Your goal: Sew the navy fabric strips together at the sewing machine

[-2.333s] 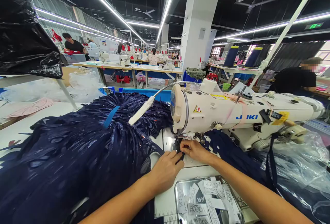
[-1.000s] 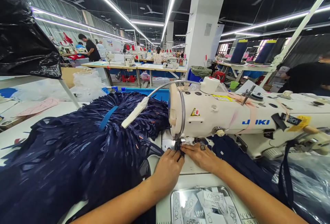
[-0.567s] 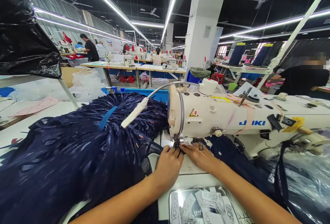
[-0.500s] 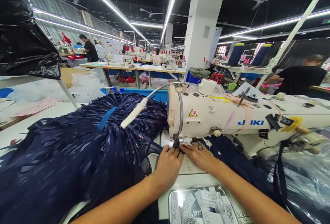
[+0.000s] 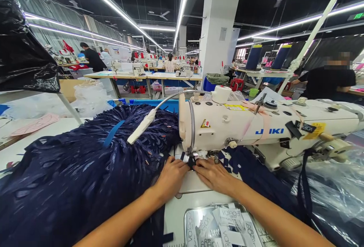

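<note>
In the head view, a cream sewing machine (image 5: pixel 227 123) stands in front of me. A small dark navy piece of fabric (image 5: pixel 192 161) lies under its presser foot. My left hand (image 5: pixel 173 176) is closed at the left edge of this piece, fingertips bent down by the needle area. Close on the other side, my right hand (image 5: pixel 214 174) pinches the piece's right edge, fingers partly under the machine head. A large heap of navy fabric strips (image 5: pixel 93 171), bound with a bright blue band (image 5: pixel 113 133), covers the table at left.
A metal tray (image 5: pixel 186 220) of printed white labels (image 5: pixel 229 216) sits near me. Navy fabric (image 5: pixel 253 167) and clear plastic (image 5: pixel 335 190) lie at right. A white-tipped flexible lamp (image 5: pixel 142 125) arches over the heap. A co-worker in black (image 5: pixel 327 80) is at far right.
My left hand has moved a little left, away from the needle, and the gap between my hands is wider. The view has shifted slightly. More cut navy bits show beside the machine bed.
</note>
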Action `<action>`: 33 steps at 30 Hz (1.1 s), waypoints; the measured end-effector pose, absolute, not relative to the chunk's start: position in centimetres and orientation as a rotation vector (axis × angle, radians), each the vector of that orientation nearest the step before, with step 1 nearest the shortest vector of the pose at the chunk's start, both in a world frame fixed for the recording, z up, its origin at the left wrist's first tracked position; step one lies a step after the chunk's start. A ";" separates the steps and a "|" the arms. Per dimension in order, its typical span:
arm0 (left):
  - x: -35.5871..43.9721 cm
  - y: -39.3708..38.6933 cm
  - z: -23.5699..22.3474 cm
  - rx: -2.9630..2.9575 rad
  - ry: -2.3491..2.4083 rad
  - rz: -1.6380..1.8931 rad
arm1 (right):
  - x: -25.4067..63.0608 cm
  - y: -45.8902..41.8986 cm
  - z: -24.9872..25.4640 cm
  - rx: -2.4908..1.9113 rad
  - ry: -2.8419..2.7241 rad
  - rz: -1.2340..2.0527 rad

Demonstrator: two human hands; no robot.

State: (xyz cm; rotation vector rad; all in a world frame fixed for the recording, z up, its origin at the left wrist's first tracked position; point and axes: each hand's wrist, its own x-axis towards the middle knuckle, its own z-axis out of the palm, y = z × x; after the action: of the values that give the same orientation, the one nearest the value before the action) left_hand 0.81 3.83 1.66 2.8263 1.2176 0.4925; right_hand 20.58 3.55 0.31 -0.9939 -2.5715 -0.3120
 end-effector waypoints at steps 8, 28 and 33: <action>1.2 3.5 1.7 2.791 1.225 0.439 | 20.6 3.7 0.2 -0.977 -2.514 -0.160; 0.4 2.7 2.0 2.913 1.175 0.371 | 20.5 3.3 0.6 -0.942 -2.585 -0.332; 0.7 2.7 2.3 2.874 1.210 0.298 | 20.4 3.3 0.4 -0.943 -2.570 -0.344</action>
State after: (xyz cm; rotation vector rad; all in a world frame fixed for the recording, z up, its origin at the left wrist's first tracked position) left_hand 0.72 2.73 2.33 2.8743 1.2103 0.2976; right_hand 20.40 3.34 0.44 -0.9429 -2.5701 -0.3441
